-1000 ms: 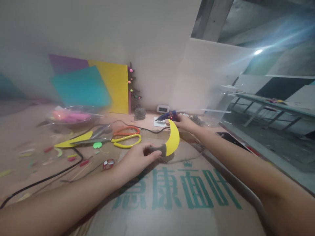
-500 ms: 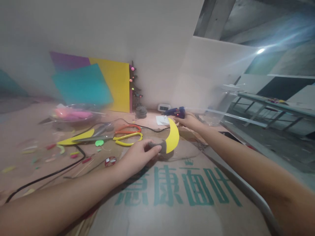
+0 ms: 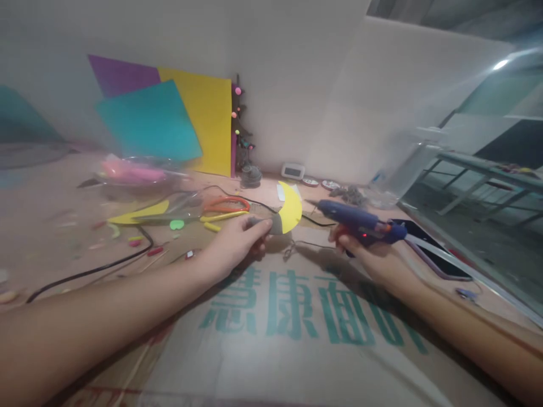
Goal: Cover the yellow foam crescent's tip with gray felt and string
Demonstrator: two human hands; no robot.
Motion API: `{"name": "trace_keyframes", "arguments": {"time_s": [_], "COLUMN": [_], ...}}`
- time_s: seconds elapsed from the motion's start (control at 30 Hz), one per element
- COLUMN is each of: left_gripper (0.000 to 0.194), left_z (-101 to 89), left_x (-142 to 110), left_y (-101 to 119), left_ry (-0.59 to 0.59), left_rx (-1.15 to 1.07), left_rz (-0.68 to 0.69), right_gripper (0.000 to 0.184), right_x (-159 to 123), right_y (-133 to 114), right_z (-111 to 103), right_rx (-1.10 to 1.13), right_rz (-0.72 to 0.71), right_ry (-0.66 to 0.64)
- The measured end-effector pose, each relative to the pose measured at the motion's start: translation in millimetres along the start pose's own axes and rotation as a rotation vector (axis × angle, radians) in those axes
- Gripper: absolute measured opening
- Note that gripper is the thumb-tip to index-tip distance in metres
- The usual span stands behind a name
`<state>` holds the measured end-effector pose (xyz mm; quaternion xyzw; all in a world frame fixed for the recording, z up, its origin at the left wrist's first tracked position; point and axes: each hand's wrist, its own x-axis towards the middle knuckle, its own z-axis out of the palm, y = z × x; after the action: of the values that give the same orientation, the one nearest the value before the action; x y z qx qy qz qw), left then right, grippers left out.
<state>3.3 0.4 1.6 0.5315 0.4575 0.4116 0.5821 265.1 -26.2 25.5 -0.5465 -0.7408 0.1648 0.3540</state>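
Observation:
Between the thumb and fingers of my left hand (image 3: 237, 240) is the grey end of a yellow crescent cutout (image 3: 292, 212), held up over the cardboard (image 3: 263, 362). My right hand (image 3: 367, 257) is wrapped round the handle of a blue glue gun (image 3: 356, 217), whose small red light is on. Its nozzle points left toward the crescent, with a gap between them. A long clear glue stick (image 3: 462, 263) sticks out of the gun's back. Just beyond my left hand lie scissors (image 3: 227, 204) with orange and yellow handles.
Coloured sheets (image 3: 148, 121) lean on the wall beside a small decorated tree (image 3: 244, 130). A white digital clock (image 3: 292, 171) stands at the back. Scraps, a black cord (image 3: 97, 265) and a plastic-wrapped pink bundle (image 3: 133, 170) lie left. At right are a phone (image 3: 432, 249) and a clear container (image 3: 394, 175).
My right hand has lifted the glue gun from the back of the table and brought it nearer and to the right. My left hand keeps the crescent, and the view has shifted.

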Motion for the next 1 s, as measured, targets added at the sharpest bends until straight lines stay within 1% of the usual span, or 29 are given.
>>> {"name": "trace_keyframes", "arguments": {"time_s": [0.1, 0.2, 0.27, 0.33, 0.4, 0.47, 0.63, 0.77, 0.9, 1.0], "left_gripper": [0.027, 0.028, 0.028, 0.029, 0.03, 0.03, 0.031, 0.03, 0.03, 0.03], "left_z": [-0.7, -1.1, -1.2, -1.7, -2.4, -3.0, -2.5, -2.2, -2.3, -2.4], "left_x": [-1, 0, 0, 0, 0, 0, -1, -1, 0, 0], "left_y": [2, 1, -1, -2, -3, -3, -1, -2, -2, -1], "left_ry": [0.012, 0.014, 0.016, 0.011, 0.001, -0.003, -0.002, -0.01, -0.014, -0.017], "left_rx": [-0.014, -0.008, 0.003, 0.039, 0.098, 0.148, 0.197, 0.182, 0.179, 0.169], "left_rz": [0.016, 0.008, 0.01, 0.041, 0.08, 0.106, 0.13, 0.115, 0.105, 0.099], "right_gripper": [0.026, 0.027, 0.026, 0.026, 0.028, 0.03, 0.033, 0.032, 0.036, 0.035], "right_x": [-10, -10, -9, -9, -9, -9, -8, -8, -8, -7], "right_y": [1, -3, -5, -6, -4, -2, 1, 4, 2, 1], "right_z": [9, 12, 11, 11, 11, 12, 14, 17, 18, 18], "right_rx": [-0.02, 0.08, 0.097, 0.064, 0.018, -0.004, -0.056, -0.101, -0.141, -0.153], "right_rz": [-0.073, -0.15, -0.156, -0.155, -0.155, -0.145, -0.092, -0.115, -0.147, -0.172], "right_ry": [-0.074, -0.119, -0.132, -0.146, -0.136, -0.097, -0.073, -0.041, -0.051, -0.038]}}
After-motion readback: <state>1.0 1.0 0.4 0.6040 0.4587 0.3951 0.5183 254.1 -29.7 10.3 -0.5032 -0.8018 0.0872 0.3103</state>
